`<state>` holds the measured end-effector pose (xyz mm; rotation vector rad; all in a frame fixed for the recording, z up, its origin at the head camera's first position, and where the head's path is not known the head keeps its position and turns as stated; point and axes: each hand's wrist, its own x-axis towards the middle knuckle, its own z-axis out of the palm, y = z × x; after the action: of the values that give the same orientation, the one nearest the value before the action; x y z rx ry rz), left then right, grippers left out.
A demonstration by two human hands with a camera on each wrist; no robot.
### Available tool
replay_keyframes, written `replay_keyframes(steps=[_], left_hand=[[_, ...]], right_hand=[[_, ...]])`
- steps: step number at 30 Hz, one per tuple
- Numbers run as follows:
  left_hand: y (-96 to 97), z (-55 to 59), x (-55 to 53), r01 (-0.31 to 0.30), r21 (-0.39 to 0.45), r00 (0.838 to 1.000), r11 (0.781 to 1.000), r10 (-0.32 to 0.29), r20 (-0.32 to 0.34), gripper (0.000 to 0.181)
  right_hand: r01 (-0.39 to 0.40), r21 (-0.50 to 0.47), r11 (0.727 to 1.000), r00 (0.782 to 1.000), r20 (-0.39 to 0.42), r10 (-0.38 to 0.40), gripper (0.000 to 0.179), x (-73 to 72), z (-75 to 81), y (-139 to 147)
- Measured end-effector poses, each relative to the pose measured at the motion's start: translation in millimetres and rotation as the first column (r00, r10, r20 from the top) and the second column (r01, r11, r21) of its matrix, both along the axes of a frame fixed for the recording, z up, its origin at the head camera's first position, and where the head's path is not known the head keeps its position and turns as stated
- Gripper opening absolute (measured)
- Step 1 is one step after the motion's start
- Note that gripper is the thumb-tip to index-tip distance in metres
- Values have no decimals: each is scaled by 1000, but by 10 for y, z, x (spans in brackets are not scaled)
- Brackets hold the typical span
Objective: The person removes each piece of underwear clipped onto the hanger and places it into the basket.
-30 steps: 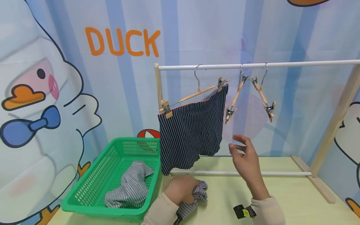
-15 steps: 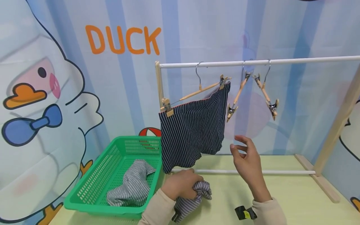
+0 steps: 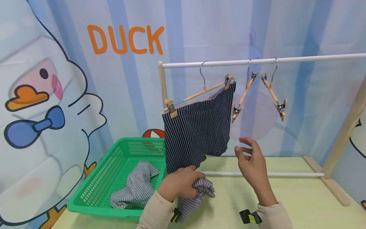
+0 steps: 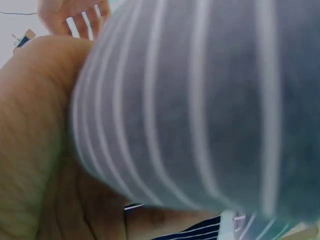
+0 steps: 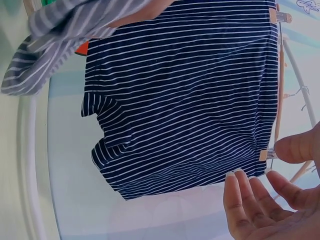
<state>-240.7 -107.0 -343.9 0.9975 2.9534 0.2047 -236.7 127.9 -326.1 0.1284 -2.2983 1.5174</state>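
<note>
My left hand (image 3: 181,184) grips a bunched grey garment (image 3: 191,206) with white stripes, low in front of the rack and just right of the basket. Up close in the left wrist view, that garment (image 4: 185,100) fills most of the picture beside the palm. Navy striped shorts (image 3: 200,133) hang by two clips from a wooden hanger (image 3: 197,94), their lower edge right behind my left hand. Raised to the right of these shorts is my right hand (image 3: 253,162), fingers loosely bent and holding nothing. The right wrist view shows its spread fingers (image 5: 250,200) near the shorts' clipped edge.
A green basket (image 3: 94,178) on the left holds another striped garment (image 3: 134,187). Two bare clip hangers (image 3: 245,92) hang from the white rail (image 3: 306,58). The rack's wooden post (image 3: 346,127) stands at the right, with a white lower bar (image 3: 286,174) near the table.
The left hand has risen slightly with the grey garment, now overlapping the navy shorts' lower edge. The right hand keeps its pose. The head view has shifted a little.
</note>
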Motion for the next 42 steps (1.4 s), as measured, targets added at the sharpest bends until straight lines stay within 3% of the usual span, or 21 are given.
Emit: replay_keyframes(steps=[10,16,26,36,42], left_hand=[[-94,189,139,15,106,998,994,-9,-58,49],[-201,263,172,18,149,999,989,-11,-50,49],[-424,413,264,-34,212,995,977,53,-82,46],[-557,519,360,-140,244,983,960,165,-84,49],[-653,572,417,-257,242,957,936,281,-69,53]], right_hand=[[1,11,1000,1000,-13,-1,45,4,-17,-7],[-5,18,1000,999,-32,5,45,5,-54,-3],[13,35,999,998,-56,-11,44,3,-88,10],[9,40,999,999,-48,-7,44,6,-93,-21],[17,53,998,999,-47,-14,42,16,-96,-42]])
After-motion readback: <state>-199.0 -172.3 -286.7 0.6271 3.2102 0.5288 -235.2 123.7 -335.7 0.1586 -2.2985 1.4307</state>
